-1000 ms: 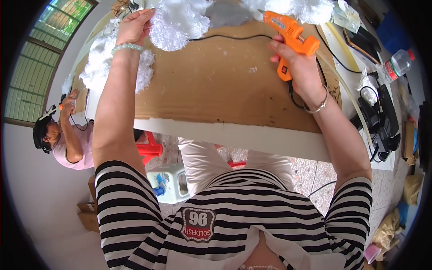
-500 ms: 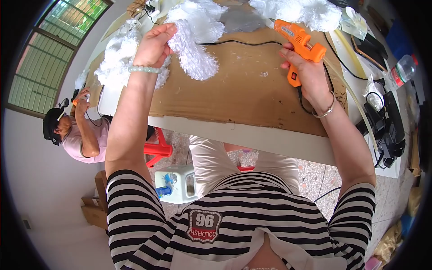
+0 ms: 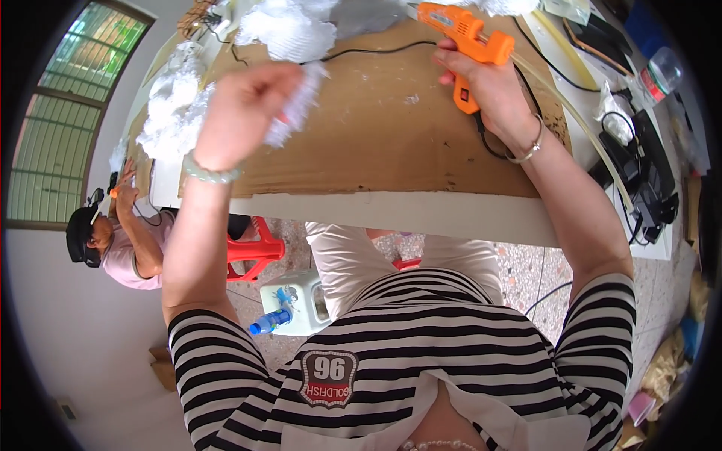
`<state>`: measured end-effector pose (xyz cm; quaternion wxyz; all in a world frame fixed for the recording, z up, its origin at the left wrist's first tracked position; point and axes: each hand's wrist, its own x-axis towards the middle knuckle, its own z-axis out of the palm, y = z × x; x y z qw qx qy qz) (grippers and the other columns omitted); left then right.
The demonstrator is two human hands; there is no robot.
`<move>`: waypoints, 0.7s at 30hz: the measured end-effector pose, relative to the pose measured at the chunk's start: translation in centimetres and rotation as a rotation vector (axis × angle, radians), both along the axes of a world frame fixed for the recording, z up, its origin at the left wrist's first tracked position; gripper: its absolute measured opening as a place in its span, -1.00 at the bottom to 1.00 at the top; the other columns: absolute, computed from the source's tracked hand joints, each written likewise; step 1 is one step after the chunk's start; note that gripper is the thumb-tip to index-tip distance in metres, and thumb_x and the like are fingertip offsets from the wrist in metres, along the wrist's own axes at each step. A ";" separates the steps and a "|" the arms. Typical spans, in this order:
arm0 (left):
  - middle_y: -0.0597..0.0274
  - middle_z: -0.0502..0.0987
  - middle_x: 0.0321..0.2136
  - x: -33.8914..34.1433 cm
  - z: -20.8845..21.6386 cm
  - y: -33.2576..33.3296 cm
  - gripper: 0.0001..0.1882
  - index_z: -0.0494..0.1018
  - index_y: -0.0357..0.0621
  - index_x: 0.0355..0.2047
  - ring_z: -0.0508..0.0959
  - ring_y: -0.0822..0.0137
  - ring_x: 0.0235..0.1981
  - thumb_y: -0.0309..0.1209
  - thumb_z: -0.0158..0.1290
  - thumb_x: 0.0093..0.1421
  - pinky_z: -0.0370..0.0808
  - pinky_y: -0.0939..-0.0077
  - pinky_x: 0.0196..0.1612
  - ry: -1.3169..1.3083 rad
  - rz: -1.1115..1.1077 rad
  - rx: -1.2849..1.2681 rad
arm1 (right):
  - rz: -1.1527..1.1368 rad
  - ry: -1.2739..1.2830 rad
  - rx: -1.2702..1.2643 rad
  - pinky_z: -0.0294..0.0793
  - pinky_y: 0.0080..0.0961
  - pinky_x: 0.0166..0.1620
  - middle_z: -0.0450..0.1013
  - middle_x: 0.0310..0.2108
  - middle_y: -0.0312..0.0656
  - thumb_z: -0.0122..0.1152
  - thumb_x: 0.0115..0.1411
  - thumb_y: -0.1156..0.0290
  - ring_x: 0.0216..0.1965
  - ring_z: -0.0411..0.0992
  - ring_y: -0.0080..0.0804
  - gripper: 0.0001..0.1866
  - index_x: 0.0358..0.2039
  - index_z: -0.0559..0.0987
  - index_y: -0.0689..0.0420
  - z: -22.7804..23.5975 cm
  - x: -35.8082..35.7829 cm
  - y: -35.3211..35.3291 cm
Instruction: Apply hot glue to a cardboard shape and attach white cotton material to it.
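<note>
My left hand (image 3: 244, 113), blurred by motion over the left part of the cardboard, is closed on a white fluffy piece (image 3: 307, 105). Most of that piece hides behind the fingers; its shaggy edge shows to their right. My right hand (image 3: 489, 86) grips an orange hot glue gun (image 3: 474, 37) by its handle, the nozzle directed toward the far left. A black cord hangs from the handle's base, and a pale glue stick trails from the rear. White fluffy heaps lie beyond my left hand (image 3: 289, 30) and beside it (image 3: 177, 101).
Brown cardboard (image 3: 368, 143) covers much of the white table (image 3: 391, 214). At the right are a plastic bottle (image 3: 662, 75) and black cords with adapters (image 3: 647, 180). A co-worker (image 3: 131, 248) sits at the left, near a red stool (image 3: 259, 252). Below stands a pale green stool (image 3: 297, 301) with a blue bottle.
My left hand has come nearer my body with the fluffy piece, which no longer hangs in full view. The right hand still holds the glue gun. The whole view has shifted slightly.
</note>
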<state>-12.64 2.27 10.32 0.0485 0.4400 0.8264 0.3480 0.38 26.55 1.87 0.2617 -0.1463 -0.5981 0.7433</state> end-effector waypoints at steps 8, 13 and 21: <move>0.20 0.52 -0.56 1.0 -3.9 5.9 -0.78 0.50 -0.23 -0.31 0.48 0.46 -0.57 -0.34 0.09 0.10 0.41 0.58 -0.48 -0.019 -0.274 -0.048 | -0.005 -0.012 0.055 0.37 -0.67 -0.37 0.47 -0.39 -0.26 0.15 0.10 0.46 -0.47 0.39 -0.58 -0.83 -0.27 0.47 0.20 -0.3 0.1 0.6; 0.19 0.52 -0.52 0.9 -7.4 9.7 -0.82 0.49 -0.23 -0.38 0.50 0.32 -0.52 -0.38 0.10 0.05 0.43 0.49 -0.41 -0.055 -0.305 -0.039 | 0.006 -0.013 0.033 0.41 -0.64 -0.34 0.46 -0.36 -0.25 0.14 0.10 0.49 -0.45 0.40 -0.56 -0.83 -0.27 0.47 0.22 -0.2 0.2 0.4; 0.07 0.51 -0.48 -5.3 -8.1 9.7 -0.89 0.46 -0.20 -0.47 0.50 0.14 -0.39 -0.42 0.03 0.04 0.43 0.37 -0.29 0.324 -0.090 0.002 | 0.007 0.002 -0.005 0.45 -0.60 -0.31 0.45 -0.33 -0.21 0.12 0.11 0.52 -0.36 0.43 -0.51 -0.82 -0.25 0.46 0.26 -0.2 0.0 0.6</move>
